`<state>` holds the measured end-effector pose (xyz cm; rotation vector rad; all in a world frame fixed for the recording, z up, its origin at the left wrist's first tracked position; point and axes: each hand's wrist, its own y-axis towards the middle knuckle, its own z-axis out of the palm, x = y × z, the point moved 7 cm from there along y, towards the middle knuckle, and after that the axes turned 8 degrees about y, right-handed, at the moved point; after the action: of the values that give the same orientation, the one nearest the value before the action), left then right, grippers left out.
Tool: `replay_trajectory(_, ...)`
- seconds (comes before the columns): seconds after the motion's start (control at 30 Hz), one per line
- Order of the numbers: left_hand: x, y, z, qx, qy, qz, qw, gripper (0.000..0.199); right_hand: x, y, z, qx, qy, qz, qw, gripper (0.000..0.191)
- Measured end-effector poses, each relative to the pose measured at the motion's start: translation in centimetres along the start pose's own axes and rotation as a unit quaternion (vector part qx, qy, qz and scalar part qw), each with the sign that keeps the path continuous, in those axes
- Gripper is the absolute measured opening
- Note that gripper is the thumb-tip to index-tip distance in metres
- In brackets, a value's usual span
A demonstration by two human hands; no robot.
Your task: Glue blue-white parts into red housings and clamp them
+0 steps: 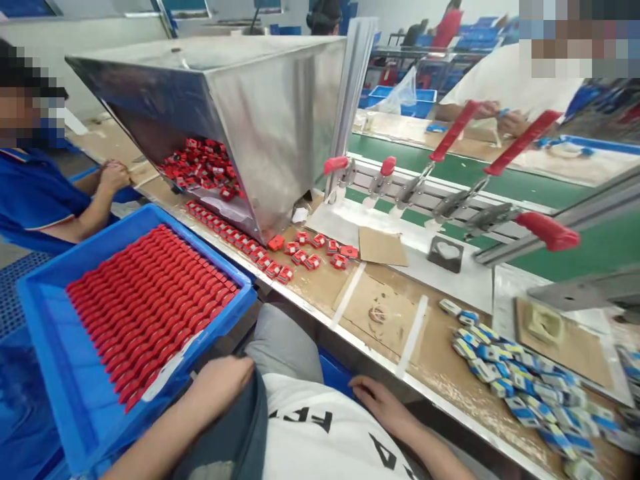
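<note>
My left hand rests over my lap beside the near edge of the blue tray; its fingers are turned down and mostly hidden. Rows of red plastic pieces fill much of that tray. On the other side of my shirt, my right hand is low by the table's front edge, fingers loosely apart, with nothing visible in it. Small red pieces with white centres lie loose on the table, and a line of similar pieces runs along its edge.
A metal hopper holds a heap of red parts. Toggle clamps with red handles stand on a frame behind the table. Blue-and-white pieces are piled at right. One person sits at left; another works opposite.
</note>
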<state>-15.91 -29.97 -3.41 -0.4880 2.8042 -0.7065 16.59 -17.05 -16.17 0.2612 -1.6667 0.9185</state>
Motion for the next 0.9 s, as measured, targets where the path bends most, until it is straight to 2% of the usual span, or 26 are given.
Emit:
replay_trajectory(0.07,-0.3,1.8,-4.3,-0.074,0.001,0.025,0.997,0.031,1.6,-1.6,-0.8,0.001,-0.002,-0.016,1.0,0.029)
replay_trajectory(0.13,1.2,3.3,-10.1,-0.22,0.016,0.013,0.975,0.037,3.6,-3.2,-1.6,0.01,-0.013,-0.04,0.999,0.02)
replay_trajectory(0.17,2.5,3.9,-12.6,-0.271,0.046,-0.015,0.961,0.038,5.1,-4.0,-2.4,0.006,-0.013,-0.061,0.998,0.017)
replay_trajectory(0.2,3.6,4.4,-14.5,-0.301,0.074,-0.034,0.95,0.038,6.9,-4.6,-3.3,-0.006,-0.004,-0.092,0.996,0.022)
replay_trajectory(0.27,4.4,5.5,-16.4,-0.316,0.103,0.0,0.943,0.041,11.0,-5.0,-4.7,0.01,-0.004,-0.124,0.992,0.033)
replay_trajectory(0.33,2.6,6.4,-16.4,-0.312,0.109,0.098,0.939,0.043,15.1,-3.6,-6.0,0.034,-0.075,-0.112,0.99,0.034)
replay_trajectory(0.37,0.9,6.8,-16.0,-0.309,0.108,0.154,0.932,0.043,17.6,-2.3,-6.8,0.029,-0.141,-0.139,0.98,0.031)
replay_trajectory(0.4,-1.2,7.1,-15.4,-0.306,0.108,0.205,0.923,0.043,20.1,-0.6,-7.7,0.015,-0.229,-0.184,0.956,0.03)
replay_trajectory(0.47,-5.6,8.2,-14.2,-0.303,0.114,0.277,0.905,0.043,23.9,3.4,-9.7,-0.041,-0.409,-0.266,0.872,0.039)
replay_trajectory(0.5,-7.8,9.0,-13.8,-0.302,0.12,0.299,0.897,0.044,24.9,5.6,-10.7,-0.061,-0.483,-0.283,0.826,0.044)
replay_trajectory(0.57,-11.8,11.4,-13.3,-0.305,0.134,0.317,0.888,0.048,25.0,9.9,-12.2,-0.064,-0.592,-0.272,0.756,0.056)
replay_trajectory(0.6,-13.5,12.8,-13.2,-0.306,0.142,0.314,0.887,0.052,24.5,11.7,-12.7,-0.063,-0.622,-0.256,0.738,0.062)
replay_trajectory(0.67,-16.2,15.8,-12.9,-0.298,0.155,0.31,0.89,0.061,23.4,14.2,-13.0,-0.057,-0.645,-0.232,0.726,0.07)
replay_trajectory(0.73,-18.0,18.1,-12.4,-0.29,0.168,0.318,0.887,0.065,22.5,15.3,-12.3,-0.048,-0.637,-0.224,0.736,0.061)
replay_trajectory(0.8,-18.9,19.7,-11.9,-0.292,0.179,0.324,0.882,0.057,22.1,15.4,-11.8,-0.058,-0.618,-0.221,0.752,0.055)
replay_trajectory(0.9,-18.8,20.8,-11.9,-0.308,0.195,0.317,0.876,0.047,22.2,15.2,-11.8,-0.074,-0.605,-0.219,0.762,0.052)
